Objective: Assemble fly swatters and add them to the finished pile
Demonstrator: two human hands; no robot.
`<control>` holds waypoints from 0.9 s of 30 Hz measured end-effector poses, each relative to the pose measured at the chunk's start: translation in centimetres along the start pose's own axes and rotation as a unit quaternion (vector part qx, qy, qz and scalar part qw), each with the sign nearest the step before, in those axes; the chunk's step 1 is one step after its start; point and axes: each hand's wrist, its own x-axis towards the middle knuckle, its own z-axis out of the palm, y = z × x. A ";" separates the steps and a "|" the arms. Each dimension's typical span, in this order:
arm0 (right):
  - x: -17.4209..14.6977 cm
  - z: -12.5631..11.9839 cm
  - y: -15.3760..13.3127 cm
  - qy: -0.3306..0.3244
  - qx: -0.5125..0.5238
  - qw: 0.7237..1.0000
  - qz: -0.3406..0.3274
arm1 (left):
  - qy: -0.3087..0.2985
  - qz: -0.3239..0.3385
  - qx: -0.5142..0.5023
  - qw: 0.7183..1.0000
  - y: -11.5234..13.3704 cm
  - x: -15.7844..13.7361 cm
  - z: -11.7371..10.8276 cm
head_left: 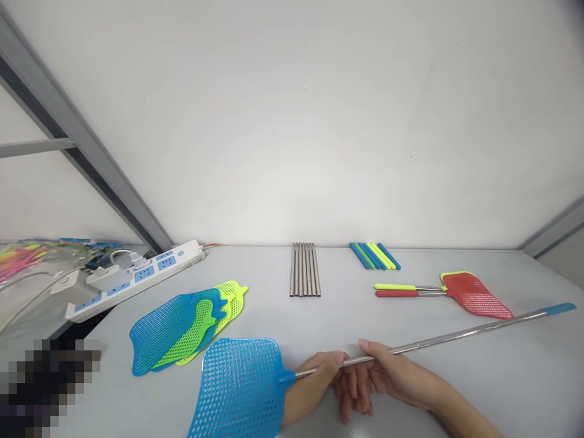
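A blue fly swatter [241, 383] lies across both hands, its metal rod drawn out long and ending in a blue handle [560, 309] at the right. My left hand [314, 386] grips the rod close to the swatter head, thumb on top. Farther along, my right hand [392, 374] has the rod between thumb and palm, its fingers curled loosely below. The mesh head is at the lower left of the hands and runs off the bottom edge. Part of my left hand and wrist is hidden behind it.
Loose blue, green and yellow swatter heads [164, 328] overlap at left. Several metal rods [305, 271] and coloured handles [375, 256] lie by the wall. Red and yellow swatters [474, 295] lie at right. A power strip [132, 281] and plastic bag [41, 261] are at far left.
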 end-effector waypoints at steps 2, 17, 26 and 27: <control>0.0 0.1 -0.1 0.006 -0.004 1.000 -0.001 | 0.002 -0.001 0.002 1.000 -0.1 0.0 -0.1; 0.0 0.5 -0.6 0.023 0.013 1.000 0.005 | 0.045 -0.012 -0.022 0.999 -0.9 0.1 -0.5; -0.1 1.0 -1.3 0.019 -0.006 1.000 0.019 | 0.051 -0.012 -0.031 0.998 -0.3 0.1 -0.6; -0.1 0.9 -1.2 0.016 -0.009 1.000 0.019 | 0.050 -0.011 -0.032 0.998 -0.2 0.1 -0.6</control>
